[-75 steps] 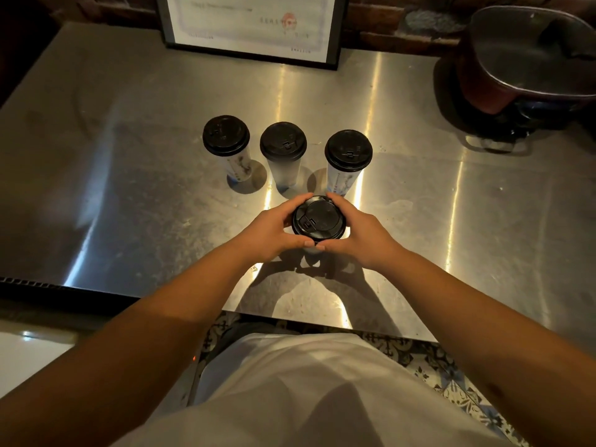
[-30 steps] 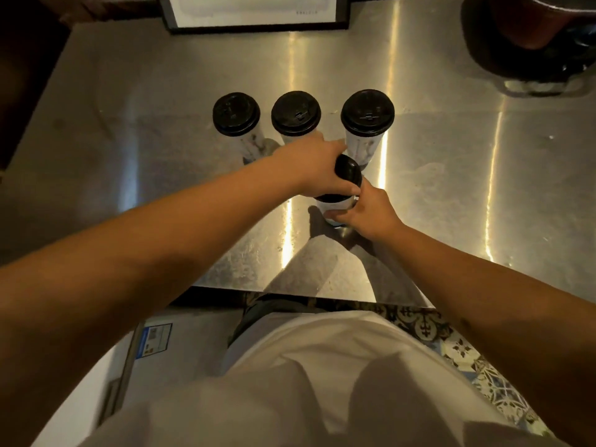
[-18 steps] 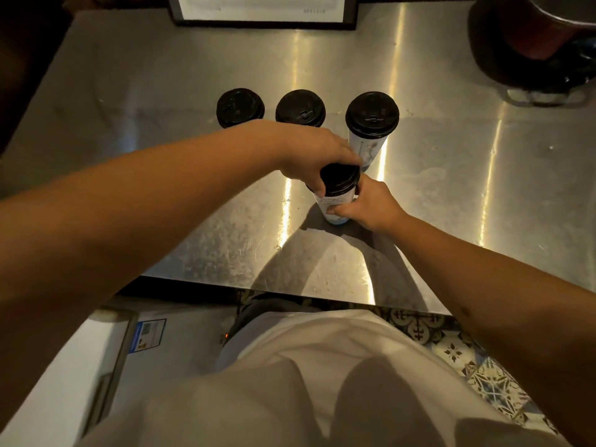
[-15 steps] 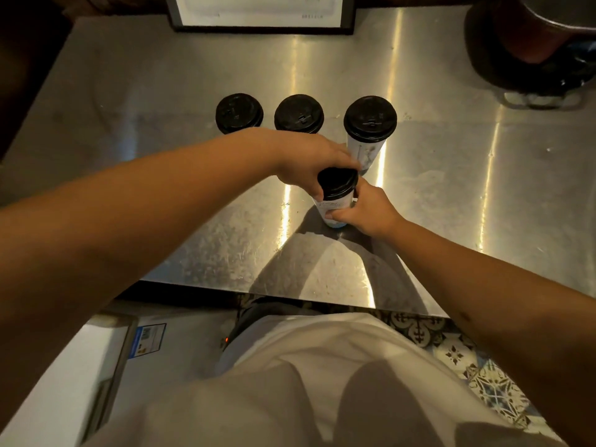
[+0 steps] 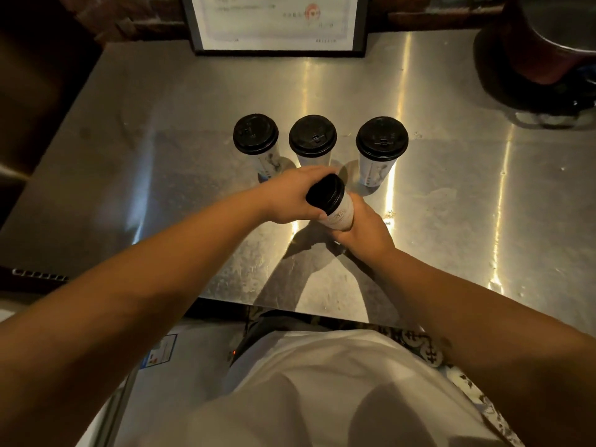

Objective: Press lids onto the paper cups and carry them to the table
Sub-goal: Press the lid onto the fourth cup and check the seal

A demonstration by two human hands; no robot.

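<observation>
We look down on a steel counter (image 5: 451,221) that fills most of the view, streaked with bright reflections. At its far edge a framed document (image 5: 277,24) leans against a brick wall, and in the far right corner sits a dark round pot (image 5: 548,43) on a base, too dim for us to make out in detail. Below the counter's near edge we see a white shirt (image 5: 322,388) and a strip of patterned floor tile (image 5: 422,346).

Three lidded paper cups stand upright in a row at mid-counter: the left cup (image 5: 256,138), the middle cup (image 5: 312,140) and the right cup (image 5: 381,145), each apart from its neighbour and capped with a black lid.

Just in front of that row, a fourth cup (image 5: 340,216) is tilted, its top leaning toward our left. Our right hand (image 5: 366,232) wraps around its lower body. Our left hand (image 5: 290,200) curls around its black lid (image 5: 325,197), fingers over the far side and thumb at the near rim. Whether the cup's base touches the counter we cannot tell; the right hand hides it.
</observation>
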